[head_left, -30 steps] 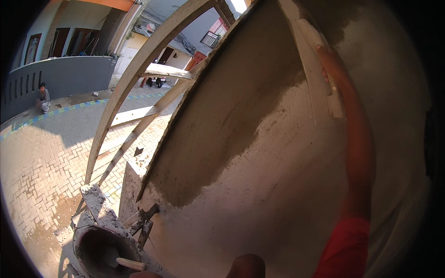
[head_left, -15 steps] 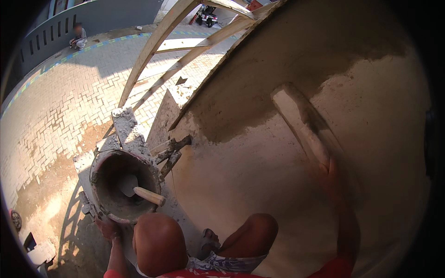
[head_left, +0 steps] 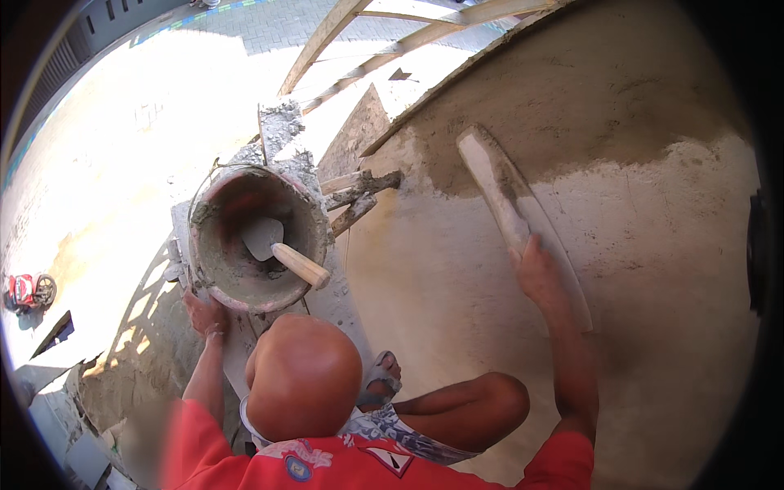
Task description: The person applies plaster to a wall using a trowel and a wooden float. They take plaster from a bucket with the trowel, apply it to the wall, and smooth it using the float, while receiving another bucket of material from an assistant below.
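My right hand (head_left: pixel 536 271) is closed around the grip of a long, pale plastering float (head_left: pixel 494 180). The float lies against the wall (head_left: pixel 441 302), its upper end over the darker wet mortar (head_left: pixel 572 122). At lower left, my left hand (head_left: pixel 206 315) is curled at the near edge of a mortar-crusted bucket (head_left: pixel 214 269) and appears to grip it; part of its fingers is hidden. Inside the bucket leans a trowel (head_left: pixel 300 265), blade down in the shadowed interior, with its wooden handle sticking out over the rim toward me.
The bucket stands on mortar-caked planks (head_left: pixel 282 126), with rough wood pieces (head_left: pixel 355 200) jutting toward the wall. A wooden frame (head_left: pixel 327 41) rises beyond. My bent knee (head_left: pixel 306 376) is close to the bucket. Far below lies sunlit paving with a red motorbike (head_left: pixel 31 291).
My head view has shifted, so the bucket and knees appear farther right and higher. The float and my right hand have moved left along the wall. My left hand stays at the bucket.
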A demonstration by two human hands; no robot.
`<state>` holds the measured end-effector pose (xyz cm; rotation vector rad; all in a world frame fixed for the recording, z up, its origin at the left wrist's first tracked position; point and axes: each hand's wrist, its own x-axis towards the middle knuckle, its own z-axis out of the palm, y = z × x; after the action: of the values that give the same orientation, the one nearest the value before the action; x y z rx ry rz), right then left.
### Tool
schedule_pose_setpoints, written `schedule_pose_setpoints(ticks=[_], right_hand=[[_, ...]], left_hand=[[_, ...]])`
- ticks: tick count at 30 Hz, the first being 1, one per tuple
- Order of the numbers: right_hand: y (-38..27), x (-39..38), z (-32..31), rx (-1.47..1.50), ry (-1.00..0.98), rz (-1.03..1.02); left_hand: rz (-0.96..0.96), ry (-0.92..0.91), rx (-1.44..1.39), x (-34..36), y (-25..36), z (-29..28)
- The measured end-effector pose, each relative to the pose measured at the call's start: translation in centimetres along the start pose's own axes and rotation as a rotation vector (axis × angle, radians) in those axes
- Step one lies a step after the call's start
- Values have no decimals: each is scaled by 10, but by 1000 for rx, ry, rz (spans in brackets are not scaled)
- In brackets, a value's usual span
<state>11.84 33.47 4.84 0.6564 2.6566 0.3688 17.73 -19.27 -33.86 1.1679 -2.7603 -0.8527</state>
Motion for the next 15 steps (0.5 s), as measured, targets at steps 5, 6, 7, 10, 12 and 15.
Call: schedule_pose_setpoints(ticks=[5,6,7,10,12,15], right_hand=[[32,5,120,-88,-207,-48],[38,-7,131,-93,-219,-34],[42,-19,131,-102,-220,-16],[43,-39,107,-85,-99,33],[34,-48,89,-16,36,68],[39,-4,109,464,13,96]], left_hand=[[17,-51,17,-8,19,11],[42,-46,27,-9,19,12],[68,-43,26,-5,17,11],[3,-49,50,-2,2,-5],[-22,-48,50,-3,-2,-11],[14,-45,34,-2,-2,-7]])
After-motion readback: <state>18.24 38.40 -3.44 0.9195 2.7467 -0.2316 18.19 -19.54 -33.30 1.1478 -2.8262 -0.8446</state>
